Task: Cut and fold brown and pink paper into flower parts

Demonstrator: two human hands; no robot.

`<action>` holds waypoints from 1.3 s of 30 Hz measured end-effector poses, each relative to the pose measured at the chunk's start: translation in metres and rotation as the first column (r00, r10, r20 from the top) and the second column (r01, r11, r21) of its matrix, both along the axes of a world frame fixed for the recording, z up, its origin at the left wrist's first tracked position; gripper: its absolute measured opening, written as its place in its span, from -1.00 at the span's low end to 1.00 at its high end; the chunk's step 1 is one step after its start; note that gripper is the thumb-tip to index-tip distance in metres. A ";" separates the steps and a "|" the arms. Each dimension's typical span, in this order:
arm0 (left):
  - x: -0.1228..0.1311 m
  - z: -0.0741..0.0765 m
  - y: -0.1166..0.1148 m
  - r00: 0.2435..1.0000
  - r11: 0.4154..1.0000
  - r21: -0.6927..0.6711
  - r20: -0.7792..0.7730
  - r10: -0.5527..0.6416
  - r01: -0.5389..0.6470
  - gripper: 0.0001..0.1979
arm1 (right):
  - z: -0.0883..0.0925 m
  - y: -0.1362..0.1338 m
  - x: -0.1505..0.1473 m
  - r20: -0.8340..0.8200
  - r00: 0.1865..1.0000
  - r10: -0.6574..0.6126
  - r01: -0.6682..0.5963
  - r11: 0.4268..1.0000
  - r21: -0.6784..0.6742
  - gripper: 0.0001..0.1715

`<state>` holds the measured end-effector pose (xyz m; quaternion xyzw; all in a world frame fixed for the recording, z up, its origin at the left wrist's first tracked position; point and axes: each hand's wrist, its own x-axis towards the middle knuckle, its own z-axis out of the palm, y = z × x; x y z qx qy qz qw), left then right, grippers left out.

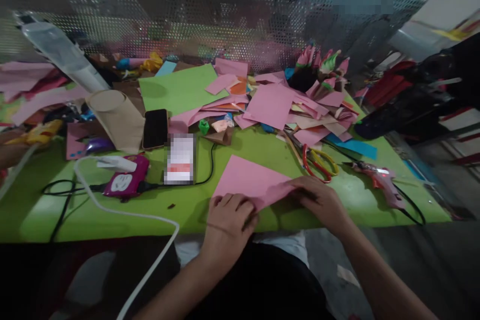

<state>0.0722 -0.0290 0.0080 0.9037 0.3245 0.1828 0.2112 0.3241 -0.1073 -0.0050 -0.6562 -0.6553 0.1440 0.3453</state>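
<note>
The left hand [229, 215] grips pink paper [247, 177] at seven o'clock; the right hand [318, 197] pinches it at three. Scissors [305, 155] and glue gun [390, 185] lie farther toward three

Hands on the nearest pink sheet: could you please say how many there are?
2: left hand on the near edge of the pink sheet, right hand at its right corner.

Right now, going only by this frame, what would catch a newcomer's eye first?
Probably the pink sheet at the table's near side, with the left hand on its near edge and the right hand at its right corner. Behind it, a heap of coloured paper sprawls before the perforated panel. To the right, a glue gun showing a red light lies on the bright green table.
</note>
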 end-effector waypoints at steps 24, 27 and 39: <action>0.009 -0.010 0.018 0.986 0.983 0.078 -0.002 0.167 -0.167 -0.85 | -0.019 0.000 -0.014 0.465 0.882 -0.079 0.038 0.994 0.098 -0.53; 0.009 -0.008 0.019 0.985 0.983 0.054 -0.004 0.175 -0.174 -0.85 | -0.017 0.001 -0.015 0.509 0.857 -0.080 0.016 0.992 0.129 -0.47; 0.001 -0.008 0.023 0.993 0.992 0.037 -0.022 0.120 -0.119 -0.60 | -0.010 -0.013 -0.016 0.502 0.862 0.062 -0.087 0.996 0.028 -0.40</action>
